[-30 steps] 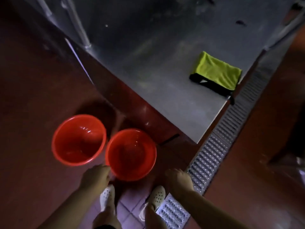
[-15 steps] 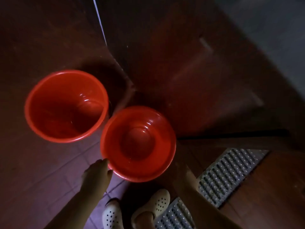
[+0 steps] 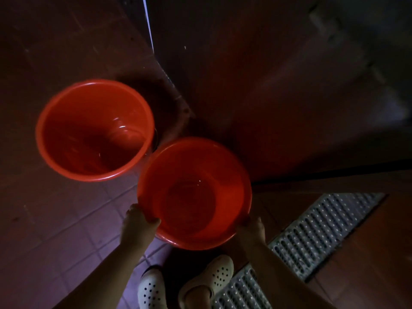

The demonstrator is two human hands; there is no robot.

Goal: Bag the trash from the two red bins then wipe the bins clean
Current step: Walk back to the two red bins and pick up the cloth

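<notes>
both hands on the near bin (image 3: 194,192): left hand (image 3: 138,224) grips its rim, right hand (image 3: 252,228) holds the far side, fingers hidden; far bin (image 3: 94,130) blurred.

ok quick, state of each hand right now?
Left hand: holding the near red bin by its rim.
Right hand: gripping the same bin's rim on the opposite side.

Far bin (image 3: 94,130): on tiled floor (image 3: 55,230), left and behind | Near bin (image 3: 194,192): right, in front, rims touching | Left hand (image 3: 138,224), right hand (image 3: 252,228): at near bin's front rim | Drain grate (image 3: 312,233): right | Shoes (image 3: 153,288): below bin.
</notes>
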